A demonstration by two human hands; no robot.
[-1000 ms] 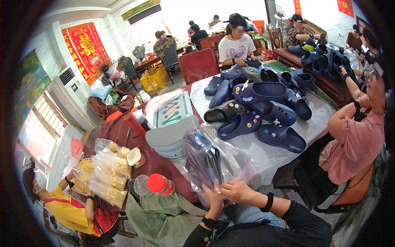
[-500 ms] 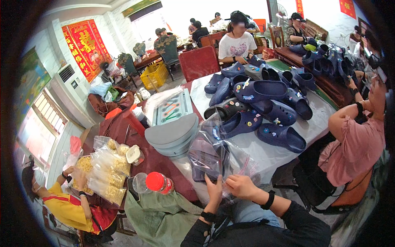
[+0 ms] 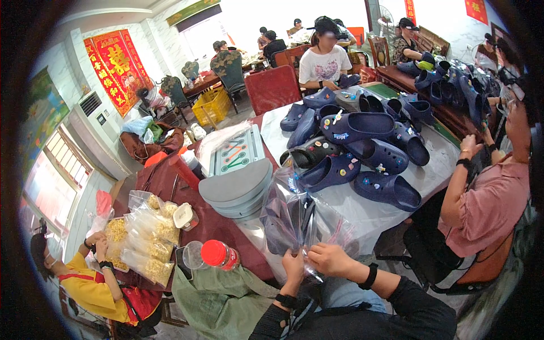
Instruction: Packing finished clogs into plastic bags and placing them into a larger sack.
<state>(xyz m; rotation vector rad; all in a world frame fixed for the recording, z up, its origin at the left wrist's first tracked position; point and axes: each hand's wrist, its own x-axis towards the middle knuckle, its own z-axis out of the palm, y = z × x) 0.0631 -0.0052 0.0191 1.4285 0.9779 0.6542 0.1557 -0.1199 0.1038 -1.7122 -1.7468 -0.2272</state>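
The fingers of the left hand (image 3: 293, 266) are pinched together on the near edge of a clear plastic bag (image 3: 334, 224), and those of the right hand (image 3: 324, 259) are clamped on the same edge just beside them. The bag stands over the near side of the white-covered tabletop (image 3: 439, 154), with dark clogs (image 3: 276, 226) inside; pale lettering shows through near its top, blurred by glare. Behind it, a heap of navy clogs (image 3: 357, 126) carries small charms and more pale lettering. To the left, a maroon tabletop (image 3: 211, 221) holds a grey rounded stack (image 3: 235, 187), filled packets (image 3: 150, 233) and a red-lidded jar (image 3: 221, 254), its label too small to read. Farther off, a red hanging (image 3: 118, 68) bears golden characters on the pale marbled wall, above a yellow crate (image 3: 211, 107) on the floor. Glare hides the exact number of bagged clogs, and the lens's black rim cuts off the person at right.
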